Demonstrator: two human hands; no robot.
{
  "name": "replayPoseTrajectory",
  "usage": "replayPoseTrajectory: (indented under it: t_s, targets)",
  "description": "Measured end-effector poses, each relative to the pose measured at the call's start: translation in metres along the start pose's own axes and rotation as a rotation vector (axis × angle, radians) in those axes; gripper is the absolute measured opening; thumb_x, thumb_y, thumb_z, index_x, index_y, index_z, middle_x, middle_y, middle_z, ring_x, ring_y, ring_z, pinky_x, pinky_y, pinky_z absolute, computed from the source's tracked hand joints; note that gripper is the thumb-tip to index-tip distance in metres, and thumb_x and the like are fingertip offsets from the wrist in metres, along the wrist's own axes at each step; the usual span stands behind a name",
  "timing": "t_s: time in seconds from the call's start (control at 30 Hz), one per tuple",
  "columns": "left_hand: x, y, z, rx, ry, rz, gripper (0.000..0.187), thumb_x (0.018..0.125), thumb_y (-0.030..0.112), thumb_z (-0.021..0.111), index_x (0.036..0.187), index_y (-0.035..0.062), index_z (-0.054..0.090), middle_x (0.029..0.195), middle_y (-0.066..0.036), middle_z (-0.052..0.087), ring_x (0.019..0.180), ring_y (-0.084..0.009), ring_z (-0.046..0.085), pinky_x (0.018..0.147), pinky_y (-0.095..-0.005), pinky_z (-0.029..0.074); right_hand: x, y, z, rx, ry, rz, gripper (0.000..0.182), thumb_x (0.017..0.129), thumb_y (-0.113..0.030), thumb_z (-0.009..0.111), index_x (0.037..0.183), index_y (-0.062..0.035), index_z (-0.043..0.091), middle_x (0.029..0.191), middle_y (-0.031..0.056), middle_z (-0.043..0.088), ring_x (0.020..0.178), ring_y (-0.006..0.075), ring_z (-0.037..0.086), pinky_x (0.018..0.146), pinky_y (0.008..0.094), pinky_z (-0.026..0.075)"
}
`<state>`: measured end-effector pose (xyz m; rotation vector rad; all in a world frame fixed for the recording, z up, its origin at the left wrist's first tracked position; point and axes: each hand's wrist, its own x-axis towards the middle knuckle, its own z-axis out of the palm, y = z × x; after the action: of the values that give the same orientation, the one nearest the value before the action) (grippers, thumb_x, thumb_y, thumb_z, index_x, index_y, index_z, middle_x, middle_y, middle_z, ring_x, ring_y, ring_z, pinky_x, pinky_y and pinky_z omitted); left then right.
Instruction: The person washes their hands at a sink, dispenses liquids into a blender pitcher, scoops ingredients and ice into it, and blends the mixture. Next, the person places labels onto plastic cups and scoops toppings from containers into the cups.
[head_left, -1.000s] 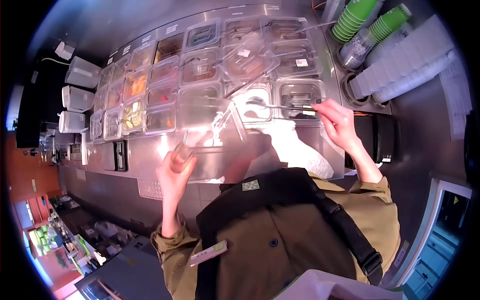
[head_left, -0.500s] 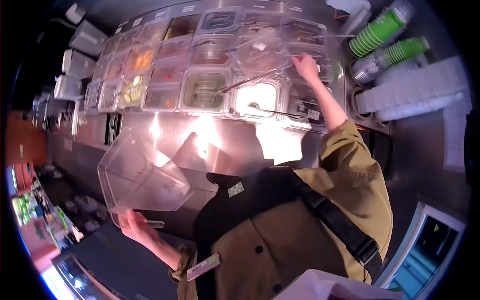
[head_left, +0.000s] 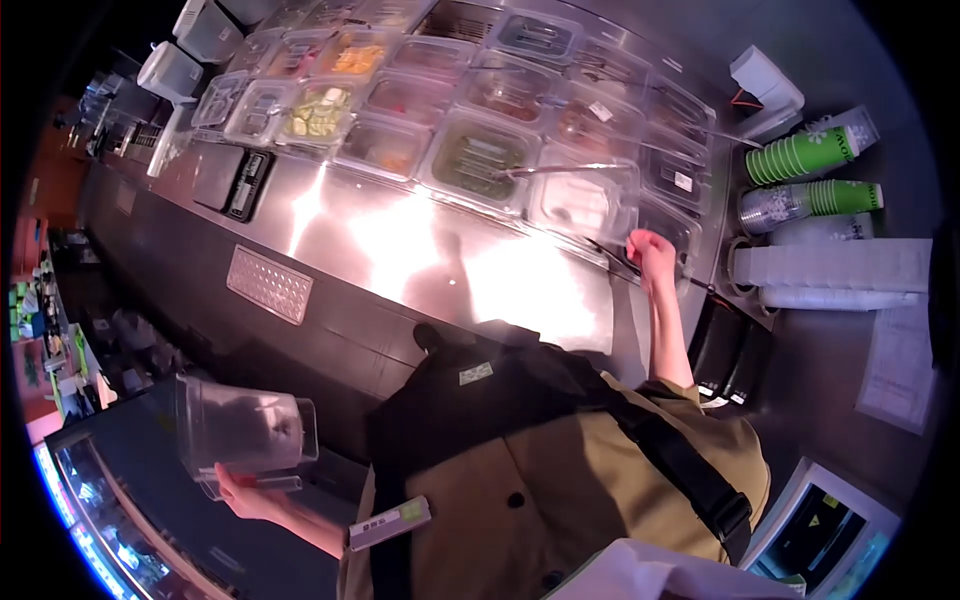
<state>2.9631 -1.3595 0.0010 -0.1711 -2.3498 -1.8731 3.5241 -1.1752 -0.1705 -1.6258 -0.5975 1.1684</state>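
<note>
My left hand (head_left: pixel 246 494) grips a clear plastic food container (head_left: pixel 240 425) by its rim, low at the left, away from the counter. It tilts on its side and light passes through its walls. Over the counter's front right, my right hand (head_left: pixel 653 260) has its fingers curled at the corner of a clear lid (head_left: pixel 590 182). That lid covers a container with a pale, bright inside. Tongs (head_left: pixel 570 170) lie across the lids just behind. Left of it stands a lidded container of green food (head_left: pixel 485 160).
Rows of lidded containers fill the back counter, among them cucumber slices (head_left: pixel 318 115) and orange pieces (head_left: pixel 357 58). Stacked green cups (head_left: pixel 800 155) and white containers (head_left: pixel 830 268) stand at the right. A black-and-silver scale (head_left: pixel 235 184) sits at the left.
My right hand has come down and forward with the lid, which now covers the pale container. My left hand has lowered the clear container away from the counter. The view has shifted.
</note>
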Motion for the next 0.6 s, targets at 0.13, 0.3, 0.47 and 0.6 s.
replayPoseTrajectory:
  t_s: [0.13,0.3,0.47,0.6]
  targets:
    - [0.047,-0.015,0.005,0.008,0.047,-0.019,0.024,0.075,0.024,0.064,0.068,0.002,0.056,0.059,0.0,0.042,0.054,-0.0085,0.04,0.048,-0.0219,0.033,-0.009,0.014,0.005,-0.635,0.113,-0.118,0.021,0.076,-0.021,0.06,0.078,-0.0003,0.062,0.064,0.0063,0.059,0.054,0.0158,0.055,0.051,0.025,0.042]
    - [0.127,-0.052,0.022,-0.021,0.017,0.001,0.032,0.077,0.016,0.063,0.054,0.0089,0.042,0.051,0.003,0.037,0.047,-0.0061,0.033,0.045,-0.022,0.028,-0.047,-0.073,0.083,-1.339,0.671,-0.951,0.023,0.078,-0.021,0.058,0.093,-0.0037,0.057,0.091,0.0118,0.058,0.07,0.029,0.057,0.064,0.0386,0.046]
    - [0.249,-0.091,0.057,-0.251,-0.212,0.017,0.035,0.075,0.009,0.064,0.054,0.0127,0.036,0.048,0.004,0.038,0.04,-0.0041,0.034,0.039,-0.0181,0.027,-0.094,-0.094,0.379,-0.781,0.179,-1.296,0.026,0.08,-0.009,0.054,0.104,0.0001,0.053,0.097,0.0133,0.054,0.074,0.0227,0.054,0.067,0.0307,0.043]
    - [0.358,-0.089,0.1,-0.393,-0.372,-0.013,0.029,0.072,0.002,0.065,0.061,0.01,0.039,0.05,0.004,0.041,0.04,-0.0037,0.036,0.039,-0.017,0.03,-0.129,-0.078,0.64,-0.552,-0.418,-0.957,0.041,0.077,-0.019,0.059,0.111,-0.0004,0.048,0.095,0.0147,0.054,0.074,0.0205,0.055,0.065,0.0307,0.044]
